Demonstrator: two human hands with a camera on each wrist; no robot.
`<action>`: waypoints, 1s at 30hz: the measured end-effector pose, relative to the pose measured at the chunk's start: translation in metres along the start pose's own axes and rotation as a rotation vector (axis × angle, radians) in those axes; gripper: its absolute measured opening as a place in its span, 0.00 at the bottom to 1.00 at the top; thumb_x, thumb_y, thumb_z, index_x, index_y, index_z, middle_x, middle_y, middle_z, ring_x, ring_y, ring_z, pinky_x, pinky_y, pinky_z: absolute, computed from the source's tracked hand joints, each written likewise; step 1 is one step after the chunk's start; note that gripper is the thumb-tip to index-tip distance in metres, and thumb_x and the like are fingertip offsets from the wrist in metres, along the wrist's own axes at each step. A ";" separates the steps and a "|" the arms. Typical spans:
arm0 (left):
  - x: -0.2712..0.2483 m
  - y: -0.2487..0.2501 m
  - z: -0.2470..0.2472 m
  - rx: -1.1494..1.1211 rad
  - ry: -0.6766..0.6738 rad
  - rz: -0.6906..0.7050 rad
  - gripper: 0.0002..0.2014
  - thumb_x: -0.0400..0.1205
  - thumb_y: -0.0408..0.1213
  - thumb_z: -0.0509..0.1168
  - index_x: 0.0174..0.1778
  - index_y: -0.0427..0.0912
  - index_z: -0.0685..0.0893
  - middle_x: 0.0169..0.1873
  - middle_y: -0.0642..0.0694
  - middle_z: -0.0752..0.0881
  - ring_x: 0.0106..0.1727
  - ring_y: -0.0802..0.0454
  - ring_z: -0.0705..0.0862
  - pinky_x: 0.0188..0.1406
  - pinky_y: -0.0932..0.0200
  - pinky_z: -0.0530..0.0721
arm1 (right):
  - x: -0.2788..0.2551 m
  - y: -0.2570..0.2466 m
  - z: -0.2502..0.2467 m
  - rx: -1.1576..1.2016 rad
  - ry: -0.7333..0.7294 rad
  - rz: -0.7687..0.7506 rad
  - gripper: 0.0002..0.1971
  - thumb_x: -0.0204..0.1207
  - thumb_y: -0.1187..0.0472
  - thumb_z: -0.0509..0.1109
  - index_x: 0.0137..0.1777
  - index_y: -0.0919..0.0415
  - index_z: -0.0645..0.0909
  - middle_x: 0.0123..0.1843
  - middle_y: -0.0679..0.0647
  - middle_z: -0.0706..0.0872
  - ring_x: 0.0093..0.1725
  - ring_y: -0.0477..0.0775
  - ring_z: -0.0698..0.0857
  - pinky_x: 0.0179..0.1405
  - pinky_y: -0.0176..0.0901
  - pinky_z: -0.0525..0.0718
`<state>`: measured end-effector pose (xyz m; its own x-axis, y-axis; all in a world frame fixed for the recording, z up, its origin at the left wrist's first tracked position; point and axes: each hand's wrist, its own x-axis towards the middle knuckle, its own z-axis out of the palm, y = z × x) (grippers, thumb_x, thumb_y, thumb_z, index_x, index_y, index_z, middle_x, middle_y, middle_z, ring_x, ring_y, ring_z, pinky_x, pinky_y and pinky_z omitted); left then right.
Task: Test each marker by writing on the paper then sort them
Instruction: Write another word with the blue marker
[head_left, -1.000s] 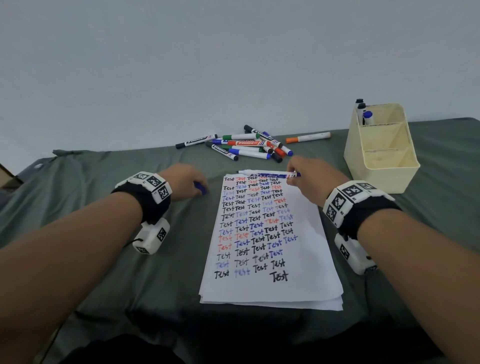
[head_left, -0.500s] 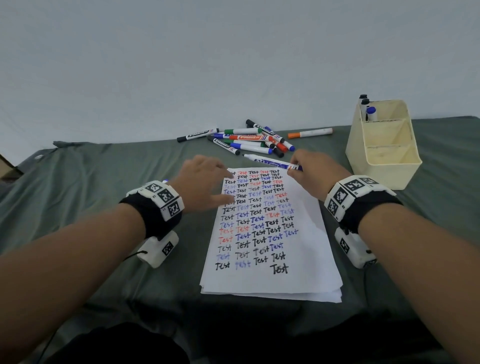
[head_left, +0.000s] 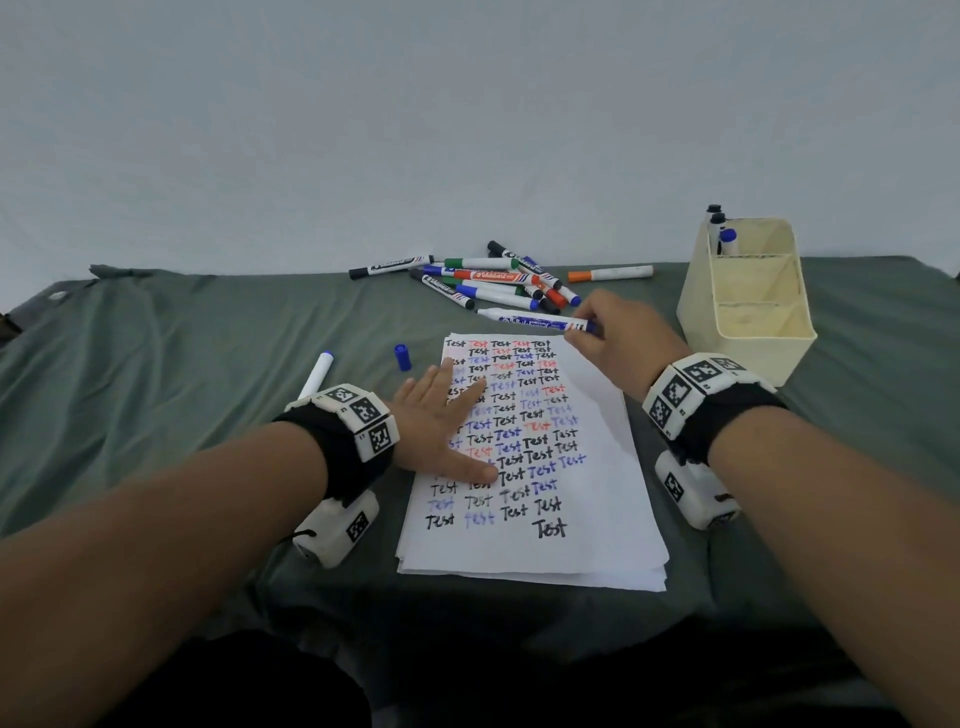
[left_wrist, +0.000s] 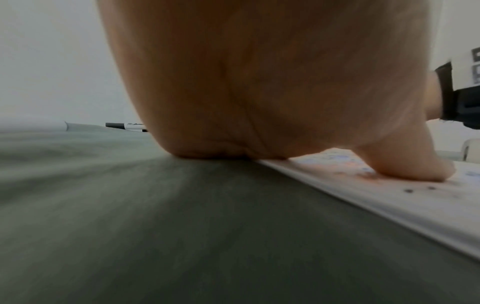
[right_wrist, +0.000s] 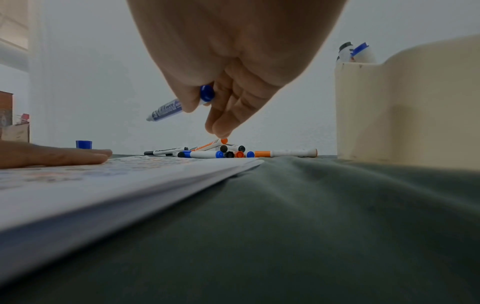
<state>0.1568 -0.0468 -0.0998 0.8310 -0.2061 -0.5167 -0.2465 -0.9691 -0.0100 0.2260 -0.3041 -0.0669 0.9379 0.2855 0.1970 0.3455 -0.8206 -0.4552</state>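
Observation:
My right hand (head_left: 584, 332) pinches a blue-labelled marker (head_left: 535, 322) near its rear end, just beyond the top edge of the paper (head_left: 587, 525); the marker points left, and its blue rear end shows under my thumb (right_wrist: 207, 93). The left hand (head_left: 447, 415) lies flat on the paper's left side, over rows of "Test" words, with the thumb (left_wrist: 405, 164) pressed on the sheet. A loose blue cap (head_left: 402, 357) stands on the cloth left of the paper. Several capped markers (head_left: 493, 283) lie piled at the back.
A cream three-compartment organizer (head_left: 748, 306) stands at the right, with three markers (head_left: 719, 231) in its far compartment. An orange-capped marker (head_left: 608, 273) lies beside the pile. Another white marker with a blue end (head_left: 317, 374) lies on the green cloth left of my left wrist.
My left hand let go of the blue cap, which now stands on the cloth, then moved right and flattened onto the paper. The right hand kept its hold on the marker.

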 end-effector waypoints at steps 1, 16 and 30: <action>0.000 0.001 0.000 -0.006 0.003 -0.005 0.64 0.62 0.87 0.52 0.83 0.59 0.26 0.82 0.41 0.22 0.84 0.41 0.25 0.84 0.39 0.33 | -0.001 0.001 -0.003 0.047 0.030 0.007 0.06 0.84 0.49 0.70 0.53 0.47 0.77 0.44 0.45 0.84 0.40 0.41 0.81 0.33 0.36 0.73; -0.005 0.003 -0.004 -0.048 -0.013 -0.031 0.70 0.49 0.92 0.48 0.82 0.64 0.27 0.83 0.45 0.24 0.85 0.43 0.27 0.83 0.39 0.33 | -0.065 0.006 -0.026 1.495 0.283 0.501 0.06 0.91 0.58 0.61 0.55 0.60 0.72 0.50 0.69 0.93 0.32 0.53 0.89 0.30 0.39 0.86; -0.002 0.004 -0.001 -0.031 0.029 -0.031 0.71 0.45 0.94 0.44 0.83 0.64 0.29 0.85 0.43 0.27 0.86 0.41 0.31 0.84 0.37 0.37 | -0.093 0.011 0.007 1.418 -0.196 0.394 0.05 0.83 0.69 0.70 0.55 0.63 0.77 0.50 0.64 0.92 0.47 0.60 0.93 0.49 0.49 0.93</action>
<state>0.1546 -0.0505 -0.0975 0.8524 -0.1789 -0.4913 -0.2049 -0.9788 0.0009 0.1431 -0.3360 -0.0967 0.9257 0.3197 -0.2022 -0.2917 0.2628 -0.9197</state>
